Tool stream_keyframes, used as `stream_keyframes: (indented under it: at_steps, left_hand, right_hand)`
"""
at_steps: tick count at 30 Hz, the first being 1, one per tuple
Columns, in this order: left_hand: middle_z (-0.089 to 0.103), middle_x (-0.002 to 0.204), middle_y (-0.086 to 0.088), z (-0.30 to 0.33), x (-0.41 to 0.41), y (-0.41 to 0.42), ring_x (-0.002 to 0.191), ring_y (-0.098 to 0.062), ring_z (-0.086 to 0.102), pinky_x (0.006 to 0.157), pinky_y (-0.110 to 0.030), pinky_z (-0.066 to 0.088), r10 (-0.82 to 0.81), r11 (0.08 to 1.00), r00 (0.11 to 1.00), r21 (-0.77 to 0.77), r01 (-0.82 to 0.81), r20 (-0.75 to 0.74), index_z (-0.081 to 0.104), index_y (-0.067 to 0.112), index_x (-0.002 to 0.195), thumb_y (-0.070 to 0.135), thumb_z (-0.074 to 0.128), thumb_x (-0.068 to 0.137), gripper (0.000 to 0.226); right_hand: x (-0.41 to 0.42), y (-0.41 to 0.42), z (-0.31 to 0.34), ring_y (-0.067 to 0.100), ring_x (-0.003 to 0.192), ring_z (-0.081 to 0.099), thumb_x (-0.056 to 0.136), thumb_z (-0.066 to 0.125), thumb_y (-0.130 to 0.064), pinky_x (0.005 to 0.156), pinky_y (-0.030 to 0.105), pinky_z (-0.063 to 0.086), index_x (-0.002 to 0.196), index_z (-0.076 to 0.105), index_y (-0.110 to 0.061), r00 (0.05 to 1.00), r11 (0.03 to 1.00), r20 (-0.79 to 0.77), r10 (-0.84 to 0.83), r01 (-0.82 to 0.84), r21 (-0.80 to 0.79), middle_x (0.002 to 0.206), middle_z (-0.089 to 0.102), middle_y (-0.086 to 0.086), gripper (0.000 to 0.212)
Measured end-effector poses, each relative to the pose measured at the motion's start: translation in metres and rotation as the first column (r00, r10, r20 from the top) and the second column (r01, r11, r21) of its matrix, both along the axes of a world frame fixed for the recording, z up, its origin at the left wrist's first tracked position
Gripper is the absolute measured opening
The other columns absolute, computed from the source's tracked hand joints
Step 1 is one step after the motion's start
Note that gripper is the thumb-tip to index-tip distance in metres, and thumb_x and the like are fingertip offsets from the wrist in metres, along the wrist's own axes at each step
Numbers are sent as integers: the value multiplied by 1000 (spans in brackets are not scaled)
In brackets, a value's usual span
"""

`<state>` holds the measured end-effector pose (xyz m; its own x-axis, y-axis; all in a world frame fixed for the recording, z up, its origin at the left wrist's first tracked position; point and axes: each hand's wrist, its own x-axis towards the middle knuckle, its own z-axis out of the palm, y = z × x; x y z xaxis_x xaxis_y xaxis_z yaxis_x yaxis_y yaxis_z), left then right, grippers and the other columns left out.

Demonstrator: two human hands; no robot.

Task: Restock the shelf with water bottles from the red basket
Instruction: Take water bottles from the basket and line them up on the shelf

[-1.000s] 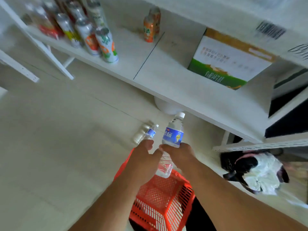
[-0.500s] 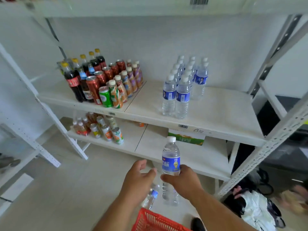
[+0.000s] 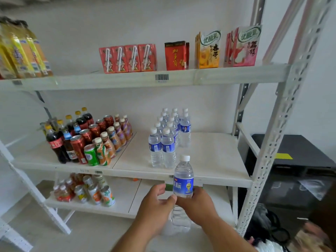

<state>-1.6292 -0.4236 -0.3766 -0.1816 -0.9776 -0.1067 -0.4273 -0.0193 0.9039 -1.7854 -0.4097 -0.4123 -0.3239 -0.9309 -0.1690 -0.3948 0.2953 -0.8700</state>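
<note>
While upright, ribbed clear plastic bottle [image 3: 183,180], right hand [image 3: 197,206]

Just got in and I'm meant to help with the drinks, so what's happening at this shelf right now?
A person is restocking water. The right hand grips an upright water bottle around its middle, held in front of the middle shelf; the left hand is at the bottle too, though its exact grasp is unclear. It is not yet on the shelf. Rows of water bottles already stand there, with bare space to their right. Sodas and cans fill the left side.
</note>
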Motion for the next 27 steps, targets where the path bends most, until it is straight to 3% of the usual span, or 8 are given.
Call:
stream_keyframes:
  at_steps: [4, 11, 16, 20, 27]
  left_hand:
    - [54, 137, 14, 11, -19, -19, 95, 10, 60, 91, -22, 43, -13, 1000, 1000, 3, 13, 20, 49, 30, 143, 37, 69, 94, 53]
    - [55, 143, 12, 16, -61, -63, 119, -7, 61, 106, -32, 48, -59, 998, 995, 41, 56, 75, 47, 31, 145, 41, 67, 94, 56]
    - [52, 143, 15, 19, -97, -104, 109, -1, 62, 89, -22, 44, -64, 997, 993, 56, 59, 101, 44, 33, 146, 44, 64, 96, 55]
    - [51, 145, 13, 14, -124, -140, 113, -7, 61, 94, -27, 45, -28, 996, 994, 91, 18, 105, 44, 32, 147, 41, 63, 97, 54]
    - [52, 146, 10, 0, -160, -189, 124, -14, 58, 98, -28, 45, 55, 989, 989, 126, -73, 141, 48, 30, 144, 41, 64, 95, 53]
  right_hand:
    - [-18, -18, 8, 6, 64, 66, 70, 80, -51, 57, 23, 47, 82, 72, -25, 1000, 1000, -3, -28, 28, 0, 70, 73, -8, 29]
    - [-63, -64, 7, 11, 73, 71, 64, 81, -54, 73, 35, 59, 88, 70, -29, 998, 998, -2, -60, 60, -4, 78, 75, -8, 36]
    - [-97, -111, 7, 9, 76, 68, 75, 84, -43, 63, 26, 49, 99, 67, -28, 997, 997, -3, -71, 71, -17, 84, 72, -11, 33]
    - [-117, -157, -1, 16, 79, 70, 74, 85, -45, 69, 30, 54, 101, 67, -27, 997, 997, -11, -73, 73, -16, 89, 74, -8, 37]
    - [-139, -223, -11, 12, 79, 67, 75, 83, -47, 64, 26, 47, 107, 64, -31, 998, 998, -26, -55, 54, -13, 91, 70, -12, 41]
